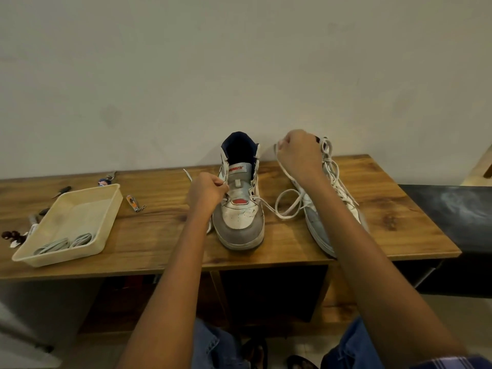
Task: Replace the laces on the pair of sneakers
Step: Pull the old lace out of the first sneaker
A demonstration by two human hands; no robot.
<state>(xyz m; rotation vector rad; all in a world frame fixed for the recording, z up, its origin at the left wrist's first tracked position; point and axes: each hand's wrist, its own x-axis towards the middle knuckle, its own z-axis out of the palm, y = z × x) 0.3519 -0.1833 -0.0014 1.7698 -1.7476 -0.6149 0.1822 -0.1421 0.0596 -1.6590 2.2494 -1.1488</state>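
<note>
The desk (149,251) is spanning the view, its wood top running from 9 to 3 o'clock under a plain wall (239,62). A dark bench (450,225) is butting against it at 3 o'clock.

The tray (87,198) is sitting on the desk at 9 o'clock, tilted a little, with two coiled grey laces (64,243) lying in its near corner.

The left shoe (241,222) is standing upright at the desk's centre, toe pointing to 6 o'clock, tongue exposed and most eyelets bare. The right shoe (316,222) is lying just beside it toward 3 o'clock, partly hidden by the right forearm, its own white lace (330,166) still threaded up the front.

The left hand (206,191) is resting at the left shoe's 9 o'clock edge, its grip pinched together on the old lace (286,206), whose tip is poking out toward 11 o'clock. The right hand (299,150) is raised at 1 o'clock of that shoe, fingers curled tight round the same lace's other end, which is looping down across the desk between the two shoes and running into a low eyelet.

Small things are lying around the tray: a clipper (134,203) on a chain at its 3 o'clock, a keyring (105,179) at 12 o'clock, a dark tool (62,191) at 11 o'clock, a marker (33,225) at 9 o'clock, and a dark trinket (12,235) beyond it.
</note>
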